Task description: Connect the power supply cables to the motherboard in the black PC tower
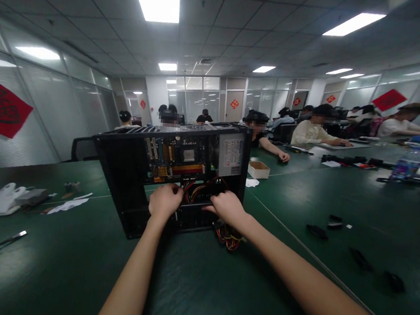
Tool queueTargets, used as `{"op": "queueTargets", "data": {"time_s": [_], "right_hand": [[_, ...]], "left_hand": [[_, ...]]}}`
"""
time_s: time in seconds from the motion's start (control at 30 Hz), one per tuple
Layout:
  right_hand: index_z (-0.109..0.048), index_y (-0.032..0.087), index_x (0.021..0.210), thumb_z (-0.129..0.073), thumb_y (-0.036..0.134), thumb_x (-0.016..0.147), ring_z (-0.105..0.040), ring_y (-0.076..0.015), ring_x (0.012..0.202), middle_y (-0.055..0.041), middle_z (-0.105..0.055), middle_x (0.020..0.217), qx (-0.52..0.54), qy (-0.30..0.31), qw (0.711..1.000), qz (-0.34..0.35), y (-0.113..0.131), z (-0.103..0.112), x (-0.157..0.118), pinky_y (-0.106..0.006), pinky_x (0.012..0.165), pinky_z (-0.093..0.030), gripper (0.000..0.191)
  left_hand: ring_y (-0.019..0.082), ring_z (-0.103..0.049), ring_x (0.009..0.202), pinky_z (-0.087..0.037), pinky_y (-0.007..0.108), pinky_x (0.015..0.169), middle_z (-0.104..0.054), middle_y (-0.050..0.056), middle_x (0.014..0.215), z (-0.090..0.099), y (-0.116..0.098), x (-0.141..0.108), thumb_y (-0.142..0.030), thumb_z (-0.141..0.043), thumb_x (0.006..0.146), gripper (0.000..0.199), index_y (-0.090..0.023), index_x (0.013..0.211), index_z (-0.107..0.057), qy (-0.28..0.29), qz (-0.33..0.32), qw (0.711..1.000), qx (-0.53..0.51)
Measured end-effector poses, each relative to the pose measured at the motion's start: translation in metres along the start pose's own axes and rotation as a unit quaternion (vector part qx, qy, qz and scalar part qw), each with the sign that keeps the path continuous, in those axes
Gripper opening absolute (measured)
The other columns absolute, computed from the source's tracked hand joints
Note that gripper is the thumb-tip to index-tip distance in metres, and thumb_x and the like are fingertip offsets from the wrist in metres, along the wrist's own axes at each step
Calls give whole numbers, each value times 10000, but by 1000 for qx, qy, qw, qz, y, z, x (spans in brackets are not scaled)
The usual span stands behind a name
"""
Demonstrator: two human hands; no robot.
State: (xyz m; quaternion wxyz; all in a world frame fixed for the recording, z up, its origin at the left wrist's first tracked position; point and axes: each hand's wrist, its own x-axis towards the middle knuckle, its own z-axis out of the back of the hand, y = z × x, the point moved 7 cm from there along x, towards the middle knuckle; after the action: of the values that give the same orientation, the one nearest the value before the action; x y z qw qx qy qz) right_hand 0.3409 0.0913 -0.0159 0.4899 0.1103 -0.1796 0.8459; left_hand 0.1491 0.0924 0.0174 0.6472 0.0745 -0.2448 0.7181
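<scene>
PC case [117,173] is stood on the worktop [190,284], in from its far-left edge; open side turned nearward, presumably for access to motherboard [189,156]. Left hand [164,201] and right hand [228,208] are curled at the lower rail [195,204], perhaps for steadying; whether anything's pinched can't be told.

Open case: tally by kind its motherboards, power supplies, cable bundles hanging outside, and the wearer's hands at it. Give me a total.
Motherboard: 1
Power supply: 1
Cable bundle outside: 1
Wearer's left hand and right hand: 2
Total: 5
</scene>
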Motion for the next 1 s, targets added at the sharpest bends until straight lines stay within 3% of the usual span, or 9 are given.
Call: {"op": "queueTargets", "data": {"time_s": [0.23, 0.5, 0.63, 0.8, 1.0], "right_hand": [[-744, 108, 840, -502, 606, 898, -704, -273, 795, -169, -726, 790, -9, 3, 1000, -29, 1, 2, -2, -334, 753, -452, 557], [-750, 107, 844, -390, 643, 926, -707, -266, 808, -179, -728, 815, -9, 5, 998, -62, 13, 8, -6, -342, 774, -458, 651], [-754, 91, 853, -411, 567, 959, -710, -265, 781, -204, -724, 805, 0, 21, 996, -83, 44, 20, -9, -355, 770, -476, 597], [-745, 102, 923, -549, 413, 942, -717, -273, 795, -185, -735, 885, 52, 81, 990, -108, 95, 31, -7, -357, 704, -521, 369], [-727, 87, 1016, -429, 101, 947, -713, -272, 892, -207, -720, 968, 103, 132, 984, -56, 150, 43, 5, -360, 688, -557, 307]], "left_hand": [[332, -693, 833, -494, 389, 668, -747, 91, 872, 3, -2, -4, -492, -404, 866, 400, -313, 942, -754, -23, -19, 1000, 9], [304, -694, 821, -474, 347, 665, -745, 95, 883, 8, 3, -4, -484, -400, 887, 404, -301, 973, -750, -61, -44, 997, -9], [295, -693, 839, -460, 330, 668, -746, 89, 889, 14, 25, -1, -469, -401, 892, 393, -306, 997, -744, -95, -34, 995, -23], [276, -693, 850, -444, 304, 675, -750, 93, 876, 22, 61, 4, -490, -404, 897, 415, -273, 990, -746, -112, -24, 992, -43], [239, -694, 871, -452, 271, 705, -757, 95, 947, 29, 97, 11, -493, -407, 895, 453, -215, 1009, -747, -146, -3, 984, -104]]}}
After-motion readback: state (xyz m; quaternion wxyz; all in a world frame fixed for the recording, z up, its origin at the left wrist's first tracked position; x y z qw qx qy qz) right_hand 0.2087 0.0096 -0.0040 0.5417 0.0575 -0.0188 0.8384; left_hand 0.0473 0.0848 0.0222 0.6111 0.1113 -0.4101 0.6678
